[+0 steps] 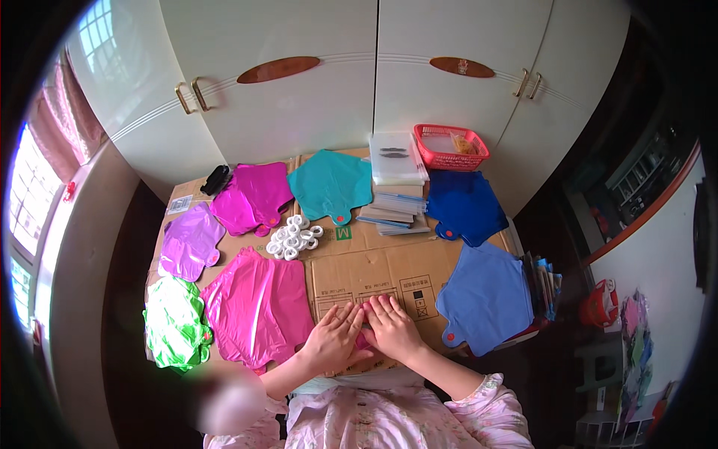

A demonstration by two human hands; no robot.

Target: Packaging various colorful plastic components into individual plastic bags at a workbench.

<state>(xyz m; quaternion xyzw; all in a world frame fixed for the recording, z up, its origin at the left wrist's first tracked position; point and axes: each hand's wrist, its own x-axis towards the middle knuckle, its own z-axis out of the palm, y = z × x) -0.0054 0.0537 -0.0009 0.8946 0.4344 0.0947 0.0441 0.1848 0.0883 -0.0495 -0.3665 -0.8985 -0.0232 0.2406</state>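
Observation:
On the cardboard-covered table [359,258], my left hand [333,340] and my right hand [392,329] lie side by side near the front edge. Both are palm down with fingers stretched forward. Under and between them shows a bit of pink foil [362,341], mostly hidden by the hands. Beside my left hand is a flat pile of shiny pink foil [258,307], shaped like deflated balloons. A light blue foil pile [486,299] lies to the right of my right hand. Ahead of the hands, small white rings [293,238] sit in a heap.
More foil piles lie around: green [177,322], lilac [192,241], magenta [254,196], teal [330,184] and dark blue [467,206]. At the back are clear plastic sleeves [399,161], stacked cards [393,209], a pink basket [451,159] and a black object [216,180]. White cabinets [299,105] stand behind.

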